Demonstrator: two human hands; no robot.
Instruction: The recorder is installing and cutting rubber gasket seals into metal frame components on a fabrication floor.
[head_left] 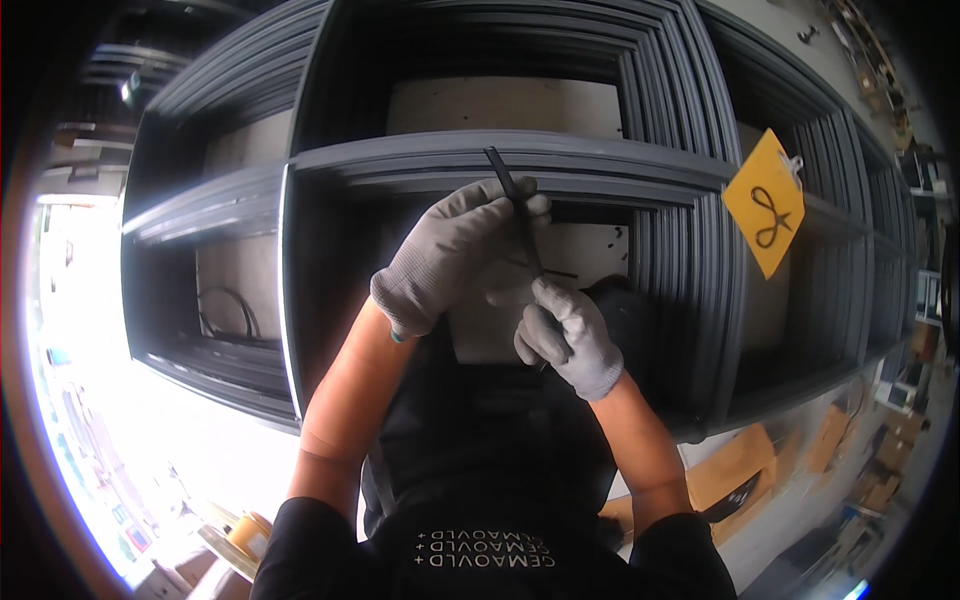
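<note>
Left hand [440,250]: one, gloved, fingers pinched on the strip's upper part.
Right hand [572,335]: one, gloved, fingers clamped on its lower end.
Black strip [524,226]: one, tilted between my hands.
Grey frames [705,300]: many, stacked, uncountable here.
Yellow tag [766,205]: one, with one clip [792,163], to the right.
Edges: crossbar [590,152] behind the strip's top; stacked sides rightward.
Room: frame opening beneath my hands.

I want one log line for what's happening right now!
left hand: holds black strip | right hand: pinches its lower end | below: grey frames | aside: yellow card
</note>
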